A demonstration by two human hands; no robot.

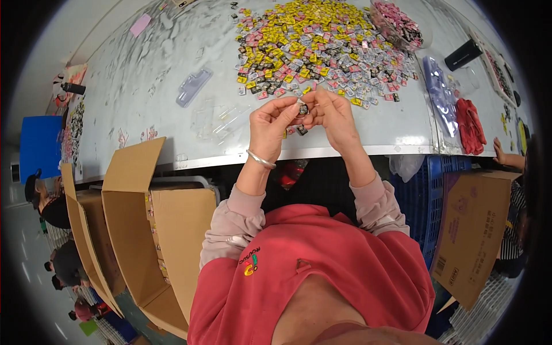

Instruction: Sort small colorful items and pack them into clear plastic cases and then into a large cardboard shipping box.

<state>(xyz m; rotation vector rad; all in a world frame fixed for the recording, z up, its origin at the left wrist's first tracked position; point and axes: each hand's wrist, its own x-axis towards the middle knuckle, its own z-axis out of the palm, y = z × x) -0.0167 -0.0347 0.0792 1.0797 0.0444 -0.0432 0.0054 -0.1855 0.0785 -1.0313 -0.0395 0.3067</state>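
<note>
My left hand (270,123), with a silvery bangle at its wrist, pinches a small dark piece (303,109) between thumb and fingers. From the other side my right hand (338,119) closes its thumb and fingertips on the same piece. The piece has a pale edge, but its exact kind is too small to tell. Just beyond my fingers spreads a big pile of small flat plastic pieces (305,46) in yellow, pink, black and clear. A few more dark pieces (301,130) lie on the table below my hands.
Clear plastic trays (194,87) lie on the marbled table (149,123), left of my hands. Right of the pile are a tub of pink pieces (397,26), a black cup (463,54), clear bags (440,92) and red cloth (470,125). Open cartons (184,230) flank me; co-workers sit at both sides.
</note>
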